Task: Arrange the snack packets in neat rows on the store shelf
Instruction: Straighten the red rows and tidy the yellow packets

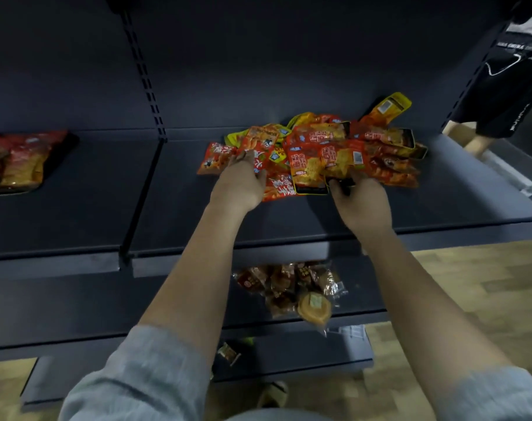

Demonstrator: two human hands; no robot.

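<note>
A loose heap of red, orange and yellow snack packets (pixel 334 144) lies jumbled on the dark shelf (pixel 289 220), toward its back right. My left hand (pixel 240 183) reaches into the heap's left side, fingers spread and resting on the red packets there. My right hand (pixel 360 199) is at the heap's front edge, its fingers curled round the lower edge of an orange packet with a black border (pixel 311 174). The fingertips of both hands are partly hidden among the packets.
Red and orange packets (pixel 15 162) lie on the shelf section to the left, beyond an upright divider (pixel 143 189). A lower shelf holds clear-wrapped snacks (pixel 292 287). A person in black shorts (pixel 501 86) stands at the far right. Wooden floor (pixel 471 284) shows below.
</note>
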